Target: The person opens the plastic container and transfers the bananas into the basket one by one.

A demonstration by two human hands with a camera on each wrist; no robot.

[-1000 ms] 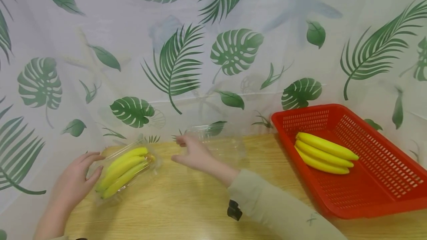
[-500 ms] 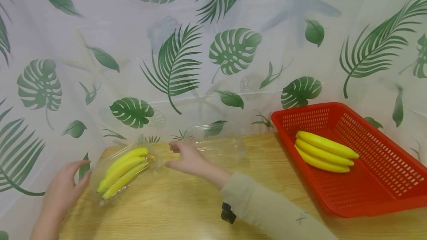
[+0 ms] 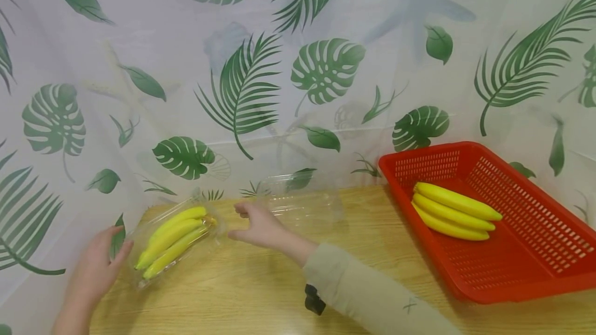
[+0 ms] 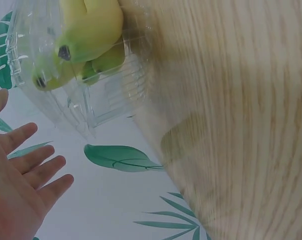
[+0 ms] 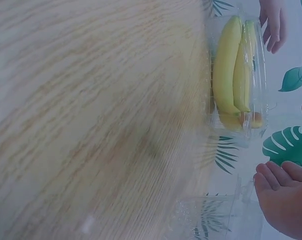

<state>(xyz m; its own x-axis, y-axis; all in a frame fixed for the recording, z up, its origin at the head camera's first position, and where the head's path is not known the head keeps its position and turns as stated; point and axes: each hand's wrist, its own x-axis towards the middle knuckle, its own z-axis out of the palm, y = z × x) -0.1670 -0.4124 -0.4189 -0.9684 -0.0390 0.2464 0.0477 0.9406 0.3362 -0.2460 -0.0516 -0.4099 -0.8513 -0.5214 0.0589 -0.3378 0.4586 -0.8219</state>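
Note:
A bunch of yellow bananas [image 3: 174, 239] lies inside a clear plastic clamshell box [image 3: 139, 284] at the left of the table. Beside the box's left end is my left hand [image 3: 95, 268], fingers spread and apart from it; the left wrist view shows the same hand [image 4: 26, 185] palm up with nothing in it. My right hand [image 3: 261, 226] hovers between this box and a second clear plastic box [image 3: 307, 206] behind it. Its fingers are loosely bent and hold nothing, as the right wrist view shows of that hand [image 5: 286, 195].
A red perforated plastic basket [image 3: 512, 273] stands at the right, with another bunch of bananas [image 3: 453, 211] in it. The wooden table [image 3: 261, 293] ends at a leaf-printed curtain [image 3: 279, 92] along the back and left.
My left hand has drawn back leftward from the banana box. My right hand has shifted slightly left. The boxes and basket stay in place.

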